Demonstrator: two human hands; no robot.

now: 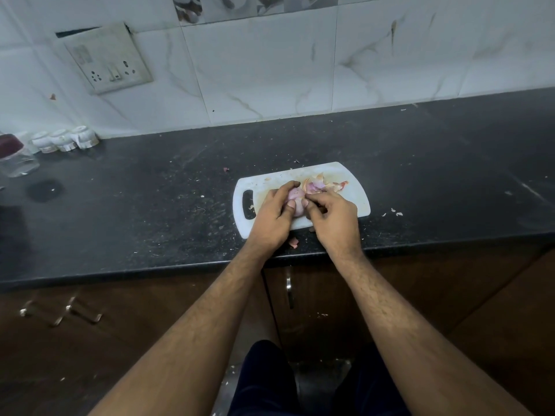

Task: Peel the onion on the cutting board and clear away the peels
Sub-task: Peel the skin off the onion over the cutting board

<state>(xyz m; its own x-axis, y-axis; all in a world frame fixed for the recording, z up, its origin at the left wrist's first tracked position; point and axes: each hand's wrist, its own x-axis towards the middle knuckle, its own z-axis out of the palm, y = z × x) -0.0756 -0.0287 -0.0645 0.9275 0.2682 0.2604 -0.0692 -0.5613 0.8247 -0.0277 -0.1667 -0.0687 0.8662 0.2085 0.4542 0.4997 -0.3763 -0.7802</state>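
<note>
Both hands meet over the white cutting board (354, 192), which lies near the front edge of the dark desk (150, 205), its handle slot toward the left. The onion (295, 197), pale pink and mostly bare, sits on the middle of the board, cupped by the left hand (271, 217); that grip is curled around the bulb, fingers over the far side and thumb pressed against the near side. The right hand (333, 216) touches the onion from the right, its grip pinched on a flap of skin at the bulb's top right edge. Loose peels (329, 185), purple and orange-brown, lie on the board just beyond the right hand, toward the board's far right corner. A small scrap of peel (293, 242) rests on the desk at the front edge, just off the board between the two wrists. More tiny flecks dot the desk right of the board. At the far left edge of the desk stand a few small white containers (64, 139) and a clear jar (18, 159), against the tiled wall (270, 70), which carries a switch plate (108, 60).
</note>
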